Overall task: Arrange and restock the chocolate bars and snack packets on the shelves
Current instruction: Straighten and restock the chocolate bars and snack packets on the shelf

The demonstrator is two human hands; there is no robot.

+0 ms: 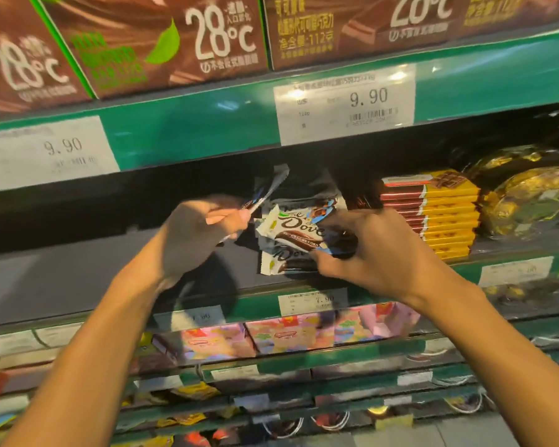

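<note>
Left hand (pixel 197 233) pinches one upright bar | right hand (pixel 365 253) grips Dove packets (pixel 291 233) left of yellow bars (pixel 446 214) | risk: your loose fan slips off shelf edge (pixel 304 287)

"Dove" on white chocolate packets (pixel 291 230), "28°C" on brown boxes (pixel 162 43), "9.90" on shelf price tags (pixel 346 104)
</note>
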